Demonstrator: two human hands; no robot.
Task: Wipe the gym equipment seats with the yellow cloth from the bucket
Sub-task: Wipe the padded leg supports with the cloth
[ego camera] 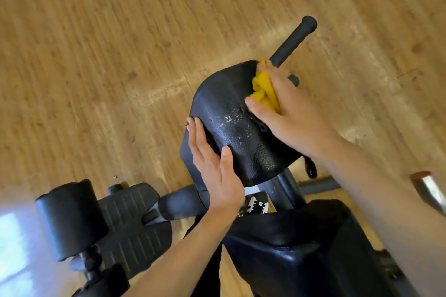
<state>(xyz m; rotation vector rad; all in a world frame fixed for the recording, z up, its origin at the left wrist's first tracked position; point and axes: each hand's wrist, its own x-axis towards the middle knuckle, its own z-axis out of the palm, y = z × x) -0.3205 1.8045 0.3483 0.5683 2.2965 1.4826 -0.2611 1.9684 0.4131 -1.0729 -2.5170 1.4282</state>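
So the cloth sits on the seat at its far right edge, handlebar just beyond that, footplate off to its near left, another pad on its near side.

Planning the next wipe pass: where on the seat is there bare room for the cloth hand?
Free: the seat middle and upper left, between the left hand on its left edge and the right hand gripping the yellow cloth at the upper right. Crowded: that upper-right corner, beside the handle grip.
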